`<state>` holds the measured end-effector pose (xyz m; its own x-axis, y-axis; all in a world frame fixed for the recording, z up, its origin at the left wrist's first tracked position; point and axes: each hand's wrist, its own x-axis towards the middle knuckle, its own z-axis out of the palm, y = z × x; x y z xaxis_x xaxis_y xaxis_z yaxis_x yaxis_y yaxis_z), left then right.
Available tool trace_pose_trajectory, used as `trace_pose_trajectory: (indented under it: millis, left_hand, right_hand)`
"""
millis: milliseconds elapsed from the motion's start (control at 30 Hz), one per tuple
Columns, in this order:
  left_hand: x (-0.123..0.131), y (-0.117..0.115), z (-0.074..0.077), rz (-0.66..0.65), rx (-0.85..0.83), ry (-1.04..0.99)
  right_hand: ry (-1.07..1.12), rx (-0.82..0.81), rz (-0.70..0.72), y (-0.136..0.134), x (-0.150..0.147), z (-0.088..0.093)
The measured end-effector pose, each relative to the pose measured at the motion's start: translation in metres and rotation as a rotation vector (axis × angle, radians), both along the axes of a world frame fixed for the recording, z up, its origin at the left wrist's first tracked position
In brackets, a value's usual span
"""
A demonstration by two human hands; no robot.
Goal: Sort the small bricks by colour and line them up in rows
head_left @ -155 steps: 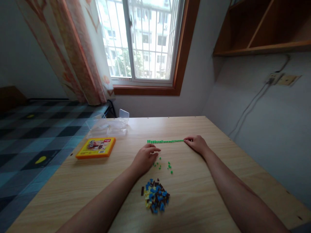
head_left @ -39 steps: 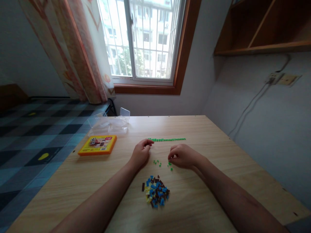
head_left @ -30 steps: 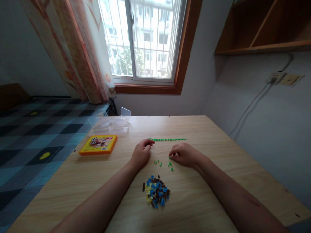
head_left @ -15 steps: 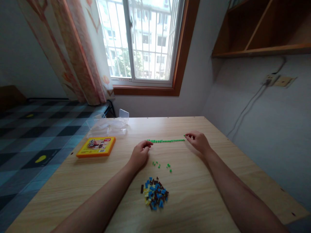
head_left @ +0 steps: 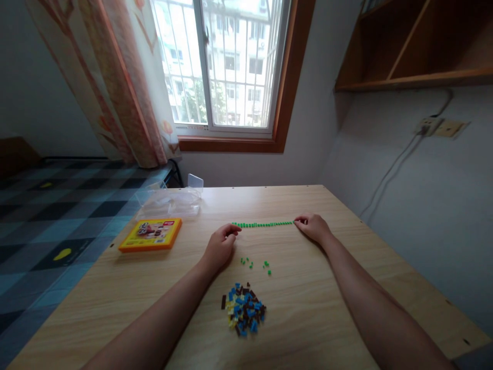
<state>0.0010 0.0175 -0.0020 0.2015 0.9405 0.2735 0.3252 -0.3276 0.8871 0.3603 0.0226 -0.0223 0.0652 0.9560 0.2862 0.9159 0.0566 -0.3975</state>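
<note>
A long row of small green building bricks (head_left: pixel 264 224) runs across the far half of the wooden table. At its right end, the fingertips of my right hand (head_left: pixel 313 226) are pinched on a green brick (head_left: pixel 294 222), set down level with the row. My left hand (head_left: pixel 220 244) rests by the row's left end, fingers loosely bent and apart with no brick visible in them; it covers part of that end. Several loose green bricks (head_left: pixel 265 263) lie nearer to me, between the hands. Closer still is a mixed pile of blue, brown and pale yellow bricks (head_left: pixel 246 311).
An orange-yellow box (head_left: pixel 150 235) lies on the table's left side. Behind it stand clear plastic containers (head_left: pixel 181 201). A checked bed (head_left: pixel 77 205) adjoins the table on the left; a wall with a socket (head_left: pixel 427 126) and cable is at right.
My right hand has come down and slightly toward me, bringing the green brick from just behind the row to its right end. My left hand has stayed in place.
</note>
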Motion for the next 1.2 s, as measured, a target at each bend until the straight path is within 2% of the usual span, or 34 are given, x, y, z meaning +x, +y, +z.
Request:
trace_pose_trajectory:
  millis: [700, 867, 933, 1033, 1100, 1200]
  left_hand:
    - [0.000, -0.001, 0.002, -0.001, 0.002, -0.008]
    - [-0.001, 0.000, 0.000, -0.001, 0.008, 0.007]
    - [-0.001, 0.000, 0.000, 0.002, 0.012, 0.007]
    - [-0.001, -0.001, 0.001, 0.001, 0.012, 0.005]
    - [0.000, -0.001, 0.002, -0.001, 0.009, 0.005]
    - [0.000, -0.002, 0.002, -0.002, 0.013, 0.002]
  right_hand:
    - [0.022, 0.021, 0.014, -0.006, -0.003, 0.004]
    - [0.025, 0.066, 0.026, -0.010, -0.010, 0.012]
    - [0.026, 0.107, 0.100, -0.014, -0.020, 0.020]
    - [0.037, 0.142, 0.376, -0.024, -0.045, 0.032]
    - [0.065, 0.080, 0.552, -0.034, -0.066, 0.040]
    - [0.108, -0.061, 0.699, -0.050, -0.095, 0.047]
